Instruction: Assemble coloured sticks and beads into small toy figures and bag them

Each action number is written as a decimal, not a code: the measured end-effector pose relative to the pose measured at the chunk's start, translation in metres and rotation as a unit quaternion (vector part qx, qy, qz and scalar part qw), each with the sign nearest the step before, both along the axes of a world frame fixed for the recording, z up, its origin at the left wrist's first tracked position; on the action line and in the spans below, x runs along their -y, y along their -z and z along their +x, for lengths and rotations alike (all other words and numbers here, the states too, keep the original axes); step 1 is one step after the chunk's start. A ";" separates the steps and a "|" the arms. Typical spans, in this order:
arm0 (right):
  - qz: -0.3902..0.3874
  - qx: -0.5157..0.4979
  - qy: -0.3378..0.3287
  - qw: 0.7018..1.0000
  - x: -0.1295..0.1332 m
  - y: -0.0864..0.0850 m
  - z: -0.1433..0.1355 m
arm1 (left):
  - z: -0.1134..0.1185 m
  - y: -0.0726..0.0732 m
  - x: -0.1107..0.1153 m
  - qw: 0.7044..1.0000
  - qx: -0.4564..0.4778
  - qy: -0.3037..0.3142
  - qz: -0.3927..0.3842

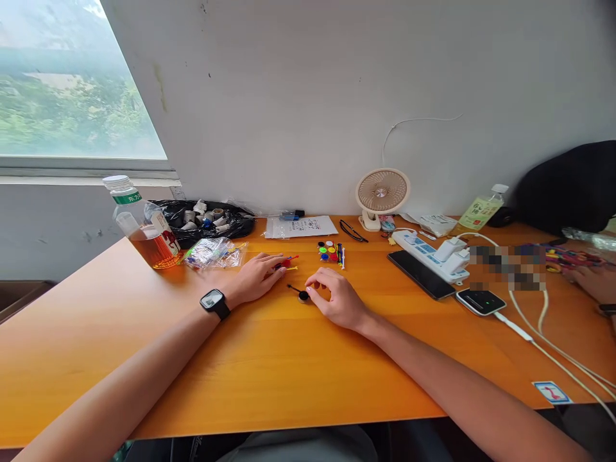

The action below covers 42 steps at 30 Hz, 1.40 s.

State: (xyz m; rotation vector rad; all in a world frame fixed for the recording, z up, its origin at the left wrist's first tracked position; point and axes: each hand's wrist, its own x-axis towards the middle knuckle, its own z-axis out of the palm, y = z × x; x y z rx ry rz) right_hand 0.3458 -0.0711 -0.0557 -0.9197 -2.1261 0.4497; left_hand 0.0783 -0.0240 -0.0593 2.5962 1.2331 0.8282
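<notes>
My left hand (260, 276) lies low over the table, fingers stretched forward, wearing a black watch. Small red, blue and yellow stick-like pieces (291, 262) show at its fingertips, partly covered by the hand. In the middle, the curled thumb and fingers of my right hand (337, 296) close at the edge of a small black round piece (303, 296) on the table. A short black stick (291, 287) lies against that piece, pointing to the left. Beyond my hands sit several coloured discs (323, 251), with coloured sticks (341, 255) lined up to their right.
Left stand a tea bottle (149, 234), a clear plastic bag (216, 252) and a black bag (240, 223) holding cardboard tubes. Paper (301, 226), glasses (353, 231) and a fan (383, 192) line the wall. Right are a phone (421, 274), power strip (428, 256), cables and another person's hand (594, 279).
</notes>
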 end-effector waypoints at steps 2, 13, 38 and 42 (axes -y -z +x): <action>-0.003 0.008 -0.006 1.000 0.001 0.000 -0.001 | 0.003 -0.005 0.006 1.000 0.005 0.010 -0.021; 0.049 0.001 0.034 0.998 0.004 -0.008 -0.002 | 0.039 -0.008 0.036 0.992 0.003 0.121 -0.032; 0.013 0.085 -0.009 0.996 -0.002 -0.012 0.010 | 0.033 -0.016 0.036 0.995 0.022 0.094 0.005; -0.019 0.119 -0.047 0.992 -0.006 -0.005 0.010 | 0.033 -0.010 0.032 0.994 0.019 0.100 -0.032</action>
